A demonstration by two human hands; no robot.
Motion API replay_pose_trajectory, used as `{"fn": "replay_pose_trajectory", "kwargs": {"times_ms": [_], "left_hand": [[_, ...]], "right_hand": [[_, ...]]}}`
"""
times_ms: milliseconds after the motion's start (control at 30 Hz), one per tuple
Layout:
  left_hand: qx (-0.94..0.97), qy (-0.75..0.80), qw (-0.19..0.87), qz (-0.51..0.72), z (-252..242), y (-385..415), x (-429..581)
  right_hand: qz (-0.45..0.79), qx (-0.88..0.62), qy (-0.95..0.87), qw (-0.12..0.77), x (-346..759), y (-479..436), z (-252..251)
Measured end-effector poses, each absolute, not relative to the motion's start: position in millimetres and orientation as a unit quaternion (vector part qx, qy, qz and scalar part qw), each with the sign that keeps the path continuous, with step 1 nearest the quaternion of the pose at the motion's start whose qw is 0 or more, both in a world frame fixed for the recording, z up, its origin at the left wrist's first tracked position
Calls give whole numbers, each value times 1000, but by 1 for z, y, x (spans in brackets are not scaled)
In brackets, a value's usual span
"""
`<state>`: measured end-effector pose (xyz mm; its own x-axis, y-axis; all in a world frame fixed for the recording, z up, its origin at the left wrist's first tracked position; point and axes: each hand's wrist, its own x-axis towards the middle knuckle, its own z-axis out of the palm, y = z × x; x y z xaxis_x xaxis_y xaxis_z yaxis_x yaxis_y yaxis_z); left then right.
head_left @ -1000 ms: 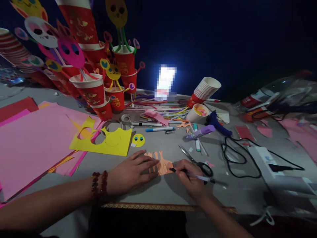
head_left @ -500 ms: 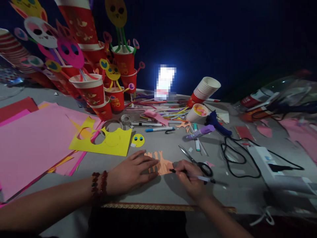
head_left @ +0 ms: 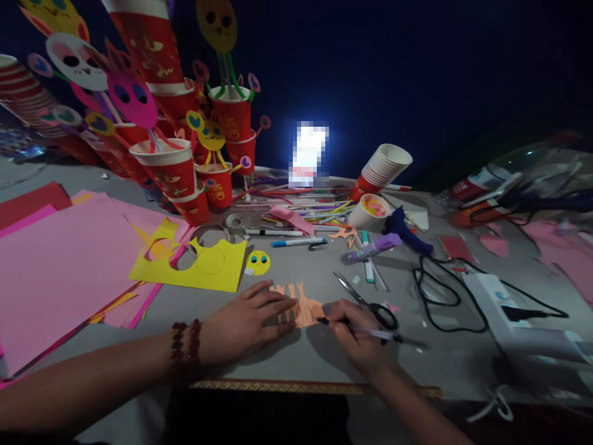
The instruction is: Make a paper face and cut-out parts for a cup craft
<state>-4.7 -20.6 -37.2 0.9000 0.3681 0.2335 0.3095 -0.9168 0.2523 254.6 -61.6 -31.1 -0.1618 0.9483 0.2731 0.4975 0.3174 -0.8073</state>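
My left hand [head_left: 252,321] lies flat with fingers spread over the left part of an orange paper piece [head_left: 311,309]. That paper has cut-out notches and drawn oval outlines. A pen [head_left: 374,332] with a clear barrel is gripped in my right hand [head_left: 354,330], its dark tip at the paper's right end. Close to the right hand lie scissors [head_left: 365,301] with black handles. Above my left fingers rests a yellow paper circle [head_left: 258,262] with blue eyes, beside a yellow sheet [head_left: 217,266] with round holes cut out.
Pink paper sheets [head_left: 69,266] cover the left side. Red cups with paper faces [head_left: 162,167] stand behind them. At the back are coloured pipe-cleaner-like sticks [head_left: 306,201], a cup stack [head_left: 382,170] and a blue glue gun [head_left: 407,232]. A black cable [head_left: 417,278] loops at right.
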Motion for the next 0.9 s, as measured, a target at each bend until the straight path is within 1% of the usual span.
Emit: {"fn": "replay_pose_trajectory", "kwargs": {"times_ms": [900], "left_hand": [[968,177,110,137,-34,-20,-4]], "right_hand": [[292,-496,-717,392,255,-62,-32]]}}
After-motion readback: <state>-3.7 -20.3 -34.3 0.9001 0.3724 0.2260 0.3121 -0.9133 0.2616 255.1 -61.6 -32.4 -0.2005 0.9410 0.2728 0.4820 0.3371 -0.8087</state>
